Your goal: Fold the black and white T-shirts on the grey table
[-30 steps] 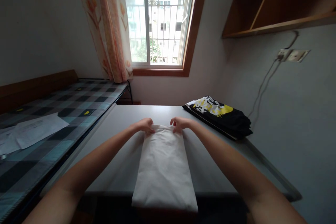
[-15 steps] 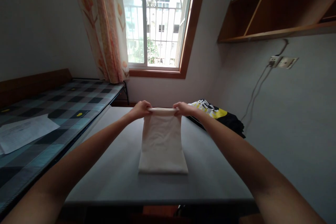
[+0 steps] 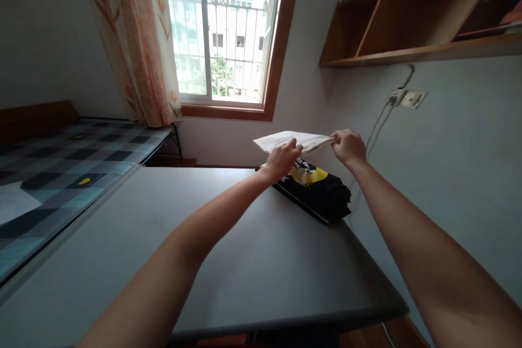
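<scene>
A folded white cloth (image 3: 291,138), which looks like a garment, is held up off the table, roughly level. My left hand (image 3: 281,159) grips its near edge, fingers closed. At the cloth's right end my right hand (image 3: 349,147) is closed on a corner. Just beneath the cloth lies a folded black garment (image 3: 320,196) with a yellow and white print, at the far right of the white table (image 3: 228,239). The cloth and my left hand cover part of that black garment.
On the left stands a bed with a checked mattress (image 3: 110,160) and a sheet of paper (image 3: 16,202). Wooden shelves (image 3: 408,49) hang on the right wall above a socket (image 3: 411,99) with cords. A curtain (image 3: 138,43) hangs beside the window (image 3: 228,38).
The folded white cloth has been lifted off the table and carried right, over the black garment, in both hands. The view has turned a little to the right.
</scene>
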The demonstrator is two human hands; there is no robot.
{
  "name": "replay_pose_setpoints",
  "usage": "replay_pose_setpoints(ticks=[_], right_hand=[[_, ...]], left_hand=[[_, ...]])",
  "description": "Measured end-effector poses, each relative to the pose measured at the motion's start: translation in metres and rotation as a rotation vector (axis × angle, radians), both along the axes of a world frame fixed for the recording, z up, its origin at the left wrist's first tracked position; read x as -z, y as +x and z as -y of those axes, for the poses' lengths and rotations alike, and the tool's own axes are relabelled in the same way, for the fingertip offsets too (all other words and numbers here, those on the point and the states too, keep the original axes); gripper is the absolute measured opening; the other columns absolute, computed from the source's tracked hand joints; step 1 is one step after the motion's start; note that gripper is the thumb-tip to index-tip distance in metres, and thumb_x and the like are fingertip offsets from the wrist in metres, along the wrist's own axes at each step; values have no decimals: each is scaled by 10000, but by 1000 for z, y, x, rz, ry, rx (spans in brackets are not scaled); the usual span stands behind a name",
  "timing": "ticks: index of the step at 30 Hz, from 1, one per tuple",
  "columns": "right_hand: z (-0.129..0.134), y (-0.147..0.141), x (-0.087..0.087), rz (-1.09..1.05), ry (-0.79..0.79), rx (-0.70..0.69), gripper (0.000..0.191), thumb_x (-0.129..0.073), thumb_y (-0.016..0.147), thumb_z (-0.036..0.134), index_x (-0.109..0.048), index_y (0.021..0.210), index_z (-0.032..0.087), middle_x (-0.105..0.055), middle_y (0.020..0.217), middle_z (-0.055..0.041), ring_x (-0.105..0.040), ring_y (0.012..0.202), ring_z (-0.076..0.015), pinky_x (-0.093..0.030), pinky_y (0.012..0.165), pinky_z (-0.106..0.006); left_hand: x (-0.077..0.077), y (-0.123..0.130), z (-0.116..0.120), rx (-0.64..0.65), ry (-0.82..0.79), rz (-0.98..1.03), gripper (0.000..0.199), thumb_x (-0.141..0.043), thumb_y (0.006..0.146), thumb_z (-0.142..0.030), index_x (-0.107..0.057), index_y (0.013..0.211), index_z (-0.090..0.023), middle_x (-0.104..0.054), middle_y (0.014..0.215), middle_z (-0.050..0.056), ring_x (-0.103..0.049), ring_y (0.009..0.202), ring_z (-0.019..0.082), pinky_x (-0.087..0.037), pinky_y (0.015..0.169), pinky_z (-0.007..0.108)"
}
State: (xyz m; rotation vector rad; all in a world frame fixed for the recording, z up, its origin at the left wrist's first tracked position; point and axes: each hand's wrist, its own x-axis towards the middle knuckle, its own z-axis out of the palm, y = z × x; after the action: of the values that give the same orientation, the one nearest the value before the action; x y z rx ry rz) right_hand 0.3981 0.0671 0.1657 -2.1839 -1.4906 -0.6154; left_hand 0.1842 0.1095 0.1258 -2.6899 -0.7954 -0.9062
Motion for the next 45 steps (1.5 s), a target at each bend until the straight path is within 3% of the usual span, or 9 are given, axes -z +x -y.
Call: replay_pose_setpoints(ticks=[5, 8, 13, 17, 22, 27, 36, 41, 45], right_hand=[[18, 51, 101, -247, -178, 149, 293, -538, 775, 198, -756, 970, 217, -672, 1030, -123, -622, 830, -226, -449, 697, -314], [22, 62, 127, -307, -157, 134, 331, -506, 784, 203, -742, 1017, 210, -654, 1060, -134, -629, 845, -226, -459, 716, -308], [10, 61, 111, -314, 75, 74, 332, -419, 823, 192, -690, 1014, 164, -629, 1053, -150, -596, 921, -241, -454, 810, -332], [11, 70, 103, -308, 334, 61, 365, -355, 825, 192, -638, 1040, 107, -629, 1033, -175, -556, 956, -249, -438, 857, -355], [43, 95, 140, -368, 88, 114, 318, -434, 776, 216, -695, 941, 139, -631, 922, -145, -559, 902, -253, -444, 826, -346], [67, 106, 166, -342, 45, 131, 333, -461, 786, 241, -714, 978, 141, -624, 999, -161, -573, 947, -259, -449, 846, -342], [53, 62, 137, -294, 192, 144, 433, -352, 824, 175, -687, 1096, 135, -618, 1158, -175, -540, 1121, -276, -416, 966, -388], [32, 15, 122, -51, -76, -165, 491, -353, 936, 392, -573, 1316, 173, -506, 1403, -131, -434, 1285, -279, -337, 1063, -417], [30, 0, 144, 6, -376, -126, 587, -375, 936, 509, -442, 1445, 225, -364, 1528, -110, -300, 1394, -329, -254, 1107, -505]], left_hand=[[90, 64, 24, 166, -71, -273, 234, -447, 902, -72, -627, 1039, -134, -583, 1054, 114, -625, 892, 227, -498, 718, 322], [113, 68, 27, 221, -37, -263, 243, -466, 887, -58, -601, 1078, -125, -573, 1070, 120, -597, 960, 235, -500, 744, 318], [87, 66, 20, 92, -68, -76, 221, -400, 940, -104, -615, 985, -125, -567, 1011, 120, -579, 915, 219, -494, 721, 310], [65, 83, 36, 222, 85, -13, 241, -376, 967, -149, -617, 976, -145, -557, 1034, 127, -551, 963, 226, -482, 782, 328], [99, 98, 61, 363, 102, -201, 226, -403, 948, -133, -629, 954, -141, -574, 1013, 123, -578, 903, 224, -481, 724, 328], [124, 90, 63, 462, 168, -270, 256, -374, 952, -108, -630, 964, -115, -587, 1018, 130, -582, 915, 215, -473, 748, 314], [135, 35, 73, 865, 181, -310, 232, -411, 950, -188, -634, 1017, -193, -623, 1028, 80, -568, 799, 160, -451, 748, 299], [151, -7, 72, 832, 144, -283, 188, -455, 947, -229, -631, 898, -185, -625, 948, 68, -554, 756, 144, -441, 732, 299], [157, -42, 60, 732, 100, -262, 164, -486, 937, -254, -620, 876, -181, -626, 955, 63, -554, 783, 147, -442, 742, 301]])
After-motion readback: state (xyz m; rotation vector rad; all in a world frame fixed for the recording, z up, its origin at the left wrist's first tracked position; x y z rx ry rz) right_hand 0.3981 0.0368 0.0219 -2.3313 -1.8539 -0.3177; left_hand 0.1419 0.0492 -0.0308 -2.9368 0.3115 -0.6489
